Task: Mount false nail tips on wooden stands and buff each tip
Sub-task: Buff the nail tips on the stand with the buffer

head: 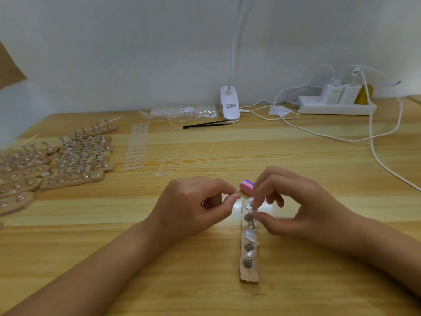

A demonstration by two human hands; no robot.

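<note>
Both hands hover over the wooden stand [249, 275] lying lengthwise at lower centre-right of the frame. The right hand [296, 208] pinches a clear nail tip [253, 209] between thumb and forefinger, right at one of the stand's metal holders. The left hand [196, 208] is curled with thumb against forefinger; I cannot tell whether it holds anything.

The tip looks small and slick, so an off-centre press could flick it out of the pinch. Since the left hand does not seem to brace the stand, a push might also skew it. The pink and purple buffer block [246, 186] lies just beyond the stand.

At upper centre a clear plastic bag [184, 111] holds rows of pale tips. More loose tips [136, 147] lie in columns on the table [319, 167].
</note>
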